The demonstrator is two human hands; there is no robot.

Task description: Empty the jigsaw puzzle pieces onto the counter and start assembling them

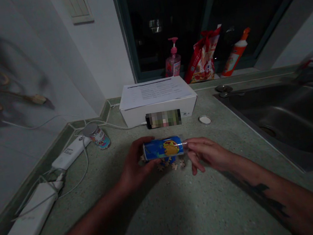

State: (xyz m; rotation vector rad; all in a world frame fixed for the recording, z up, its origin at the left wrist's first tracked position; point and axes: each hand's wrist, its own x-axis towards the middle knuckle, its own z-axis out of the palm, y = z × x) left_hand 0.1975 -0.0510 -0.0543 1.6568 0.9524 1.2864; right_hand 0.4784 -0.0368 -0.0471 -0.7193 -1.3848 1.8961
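In the head view, a blue printed canister is held level, its long axis running from 9 to 3 o'clock. The left hand cups the 9 o'clock end, its fingers wrapped over the top. The right hand closes narrowly on the clear 3 o'clock end. Both hands touch it, the left covering more. Small tan pieces lie just below on the speckled countertop. A white box sits at 12 o'clock, a small tin at 10 o'clock and a steel sink at 3 o'clock.
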